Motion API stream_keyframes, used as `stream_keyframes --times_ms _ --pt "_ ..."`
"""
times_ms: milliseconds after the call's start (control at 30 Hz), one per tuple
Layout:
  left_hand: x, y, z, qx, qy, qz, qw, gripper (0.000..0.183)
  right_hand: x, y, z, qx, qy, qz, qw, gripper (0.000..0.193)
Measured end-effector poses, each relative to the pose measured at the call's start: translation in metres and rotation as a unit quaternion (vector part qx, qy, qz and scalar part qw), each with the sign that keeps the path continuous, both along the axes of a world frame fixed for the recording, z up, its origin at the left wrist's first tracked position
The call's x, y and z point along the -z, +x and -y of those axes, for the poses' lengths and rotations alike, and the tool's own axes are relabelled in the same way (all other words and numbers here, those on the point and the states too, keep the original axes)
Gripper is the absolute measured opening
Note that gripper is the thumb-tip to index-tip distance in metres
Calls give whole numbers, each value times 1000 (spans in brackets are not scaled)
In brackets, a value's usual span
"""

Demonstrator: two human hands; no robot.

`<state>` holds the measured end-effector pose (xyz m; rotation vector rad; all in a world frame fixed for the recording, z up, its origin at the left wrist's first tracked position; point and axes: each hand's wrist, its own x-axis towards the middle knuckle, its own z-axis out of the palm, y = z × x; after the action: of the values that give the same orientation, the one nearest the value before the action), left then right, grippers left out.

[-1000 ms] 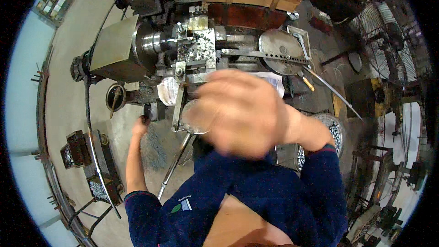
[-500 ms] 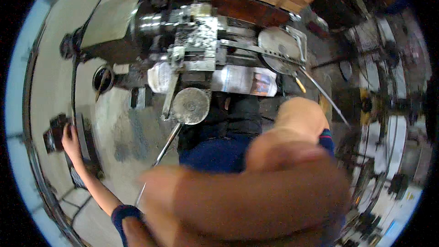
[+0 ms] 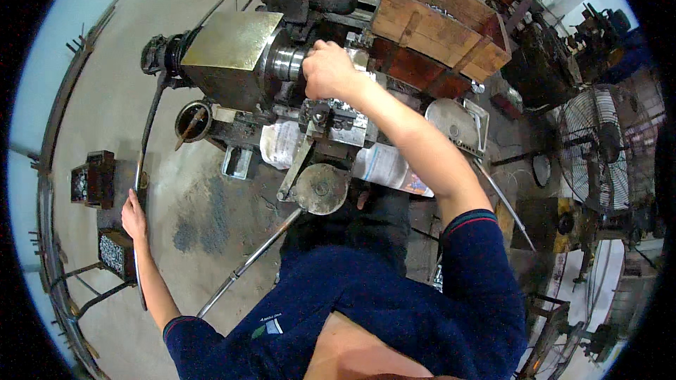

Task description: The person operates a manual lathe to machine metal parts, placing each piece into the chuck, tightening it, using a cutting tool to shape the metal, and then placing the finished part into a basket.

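Work looks under way at a metal machine (image 3: 352, 130), the right hand (image 3: 327, 70) curled at its shiny shaft (image 3: 287, 63) on the far side, any grasp hidden, the left hand (image 3: 134, 217) against a long bar (image 3: 146, 137) at left, grip unclear, what remains impossible to tell.

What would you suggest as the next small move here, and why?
I would perhaps steady the right hand before the left hand shifts the long lever, since the right hand is close by the shiny spindle's end, the left is at the lever, and whatever the right may hold is hidden.
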<state>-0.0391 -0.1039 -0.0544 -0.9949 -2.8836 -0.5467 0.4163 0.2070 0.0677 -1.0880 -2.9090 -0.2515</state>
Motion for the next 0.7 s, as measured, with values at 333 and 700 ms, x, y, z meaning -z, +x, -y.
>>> stream_keyframes --times_ms 333,700 --pt "-29 101 -2 -36 6 8 999 59 17 -11 -9 36 -30 -18 999 23" --pt "-58 118 4 170 -36 100 980 31 -36 60 -2 29 75 -197 977 22"
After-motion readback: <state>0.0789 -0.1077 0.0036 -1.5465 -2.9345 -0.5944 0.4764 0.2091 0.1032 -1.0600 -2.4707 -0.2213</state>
